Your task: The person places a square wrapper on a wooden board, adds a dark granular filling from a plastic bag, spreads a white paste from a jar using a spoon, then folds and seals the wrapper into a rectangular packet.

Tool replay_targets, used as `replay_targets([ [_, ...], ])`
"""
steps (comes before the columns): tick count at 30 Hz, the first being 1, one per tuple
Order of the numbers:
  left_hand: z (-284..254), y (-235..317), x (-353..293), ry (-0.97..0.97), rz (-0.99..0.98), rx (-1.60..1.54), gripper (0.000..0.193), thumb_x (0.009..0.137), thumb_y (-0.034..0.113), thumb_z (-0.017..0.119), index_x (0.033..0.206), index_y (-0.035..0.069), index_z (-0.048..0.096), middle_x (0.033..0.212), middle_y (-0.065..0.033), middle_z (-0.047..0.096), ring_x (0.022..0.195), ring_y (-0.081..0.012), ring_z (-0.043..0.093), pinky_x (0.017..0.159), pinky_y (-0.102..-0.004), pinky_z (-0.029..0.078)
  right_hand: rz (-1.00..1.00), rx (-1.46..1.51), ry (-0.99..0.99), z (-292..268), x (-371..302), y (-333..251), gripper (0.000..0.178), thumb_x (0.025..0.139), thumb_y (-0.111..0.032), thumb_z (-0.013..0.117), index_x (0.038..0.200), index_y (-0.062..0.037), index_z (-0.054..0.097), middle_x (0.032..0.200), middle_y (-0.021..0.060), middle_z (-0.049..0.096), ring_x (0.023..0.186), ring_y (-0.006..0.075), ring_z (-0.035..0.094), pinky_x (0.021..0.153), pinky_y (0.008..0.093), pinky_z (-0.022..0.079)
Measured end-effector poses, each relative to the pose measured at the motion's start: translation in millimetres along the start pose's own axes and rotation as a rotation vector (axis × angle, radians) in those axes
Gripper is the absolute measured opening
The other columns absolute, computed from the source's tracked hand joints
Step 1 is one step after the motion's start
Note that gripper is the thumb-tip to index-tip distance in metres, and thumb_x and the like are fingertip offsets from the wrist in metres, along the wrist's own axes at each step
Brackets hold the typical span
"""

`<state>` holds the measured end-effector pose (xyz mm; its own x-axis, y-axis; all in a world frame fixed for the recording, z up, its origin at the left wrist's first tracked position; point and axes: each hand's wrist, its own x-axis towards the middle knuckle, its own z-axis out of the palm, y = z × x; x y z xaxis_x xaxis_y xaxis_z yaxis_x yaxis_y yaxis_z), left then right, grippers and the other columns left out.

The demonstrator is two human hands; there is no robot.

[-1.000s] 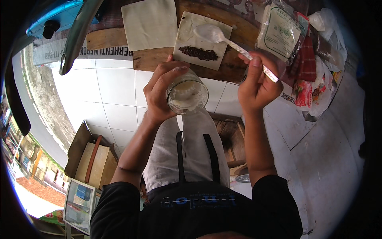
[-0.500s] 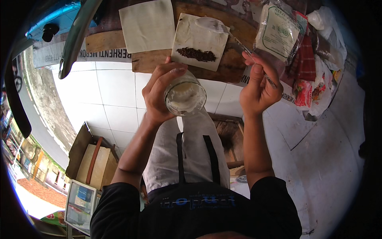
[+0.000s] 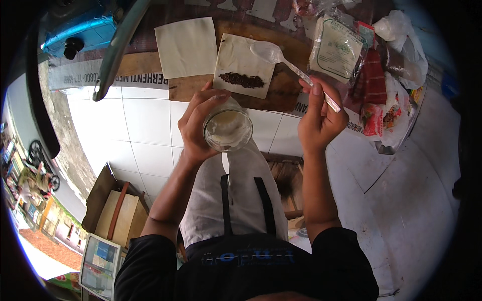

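My left hand (image 3: 197, 120) is wrapped round a clear glass (image 3: 229, 131), whose inside is smeared with a whitish paste. Between the fingers of my right hand (image 3: 321, 116) is the handle of a spoon (image 3: 268, 51). The spoon's bowl is over the upper right part of a square pale wrapper sheet (image 3: 241, 56); whether it touches cannot be seen. Along the lower part of that sheet lies a strip of dark brown chopped filling (image 3: 242, 80). A second, bare wrapper sheet (image 3: 187, 46) lies to its left. Both sheets rest on a wooden board (image 3: 188, 89).
A plastic pack of wrapper sheets (image 3: 337, 48) lies right of the board, near a red checked cloth (image 3: 370, 80) and plastic bags (image 3: 401, 37). A blue appliance (image 3: 85, 32) with a black knob stands at the far left, behind a dark curved bar (image 3: 113, 57).
My right hand has shifted slightly left and down, and the spoon has turned so its bowl and handle show clearly. My left hand still holds the glass. The whole view has shifted a little.
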<state>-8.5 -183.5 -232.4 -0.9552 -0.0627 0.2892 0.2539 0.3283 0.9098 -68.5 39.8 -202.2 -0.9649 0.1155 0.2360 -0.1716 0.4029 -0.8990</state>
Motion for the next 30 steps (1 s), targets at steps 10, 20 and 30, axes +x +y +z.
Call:
replay_targets([
  [10,8.1,33.0,53.1,-0.008,-0.057,0.137,0.065,0.062,0.012,0.091,0.122,0.002,0.067,0.113,-0.0143,0.072,0.106,-0.0324,0.066,0.091,-0.0436,0.054,-0.203,0.182,0.119,-57.9,13.5,-92.9,0.02,0.096,-0.005,0.053,0.102,0.0135,0.055,0.083,0.0245,0.065,0.065,0.0286,0.067,0.059,0.0387,0.057],
  [20,49.7,59.9,119.4,-0.021,-0.051,0.151,0.061,0.062,0.011,0.092,0.118,0.002,0.069,0.109,-0.0135,0.071,0.101,-0.0298,0.071,0.087,-0.0396,0.056,-0.097,-0.271,-0.25,-58.2,68.6,-112.7,0.055,0.082,-0.023,0.087,0.125,0.0021,0.065,0.104,0.0142,0.073,0.085,0.0185,0.069,0.075,0.0298,0.054],
  [30,134.3,76.1,209.7,-0.182,0.263,0.01,0.071,0.062,0.011,0.09,0.128,0.004,0.064,0.116,-0.0172,0.065,0.104,-0.0378,0.066,0.091,-0.044,0.056,0.224,0.266,-0.159,-70.2,122.5,-36.1,0.066,0.075,-0.008,0.091,0.13,0.0044,0.057,0.121,0.0122,0.068,0.108,0.0185,0.068,0.096,0.0334,0.055],
])
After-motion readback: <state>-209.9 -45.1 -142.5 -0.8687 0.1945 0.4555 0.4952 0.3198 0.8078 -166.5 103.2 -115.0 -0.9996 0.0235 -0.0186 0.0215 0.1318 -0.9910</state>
